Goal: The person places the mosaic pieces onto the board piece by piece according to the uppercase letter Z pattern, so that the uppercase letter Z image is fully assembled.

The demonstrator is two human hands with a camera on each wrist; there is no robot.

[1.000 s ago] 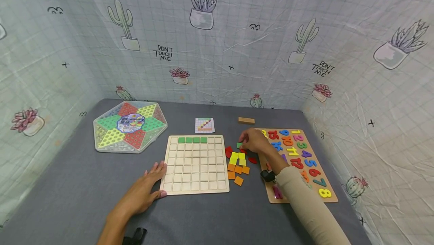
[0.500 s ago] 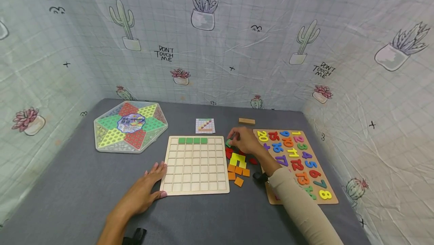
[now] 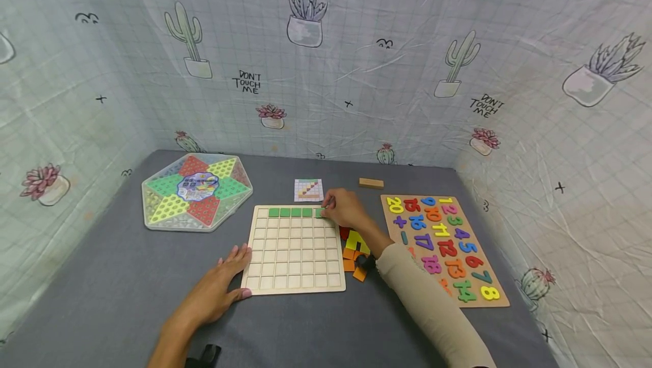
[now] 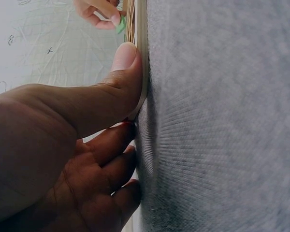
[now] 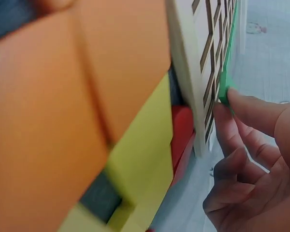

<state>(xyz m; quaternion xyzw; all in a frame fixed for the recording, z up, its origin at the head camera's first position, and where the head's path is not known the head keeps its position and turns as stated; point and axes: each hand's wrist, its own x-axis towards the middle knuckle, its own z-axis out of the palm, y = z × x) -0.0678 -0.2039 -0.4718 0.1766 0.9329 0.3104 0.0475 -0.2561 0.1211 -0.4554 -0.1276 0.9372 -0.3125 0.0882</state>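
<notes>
A pale wooden grid board [image 3: 294,252] lies flat on the table. Several green square tiles [image 3: 291,212] sit side by side in its far row. With thumb and fingertips, my right hand [image 3: 345,209] pinches another green tile [image 5: 224,88] at the row's right end; in the right wrist view it is tilted close over the grid. My left hand [image 3: 218,284] rests at the board's left edge, fingers extended and thumb [image 4: 124,60] against the near corner.
Loose yellow [image 3: 355,240], orange [image 3: 348,265] and red tiles [image 5: 182,126] lie right of the board, partly under my right wrist. Farther right is a number puzzle board [image 3: 415,252]. A pattern card [image 3: 308,190], wooden block [image 3: 371,183] and hexagonal game box [image 3: 197,191] stand behind.
My right hand has carried the green tile left, from beside the loose tiles onto the board's far row. My left hand has stayed at the board's edge.
</notes>
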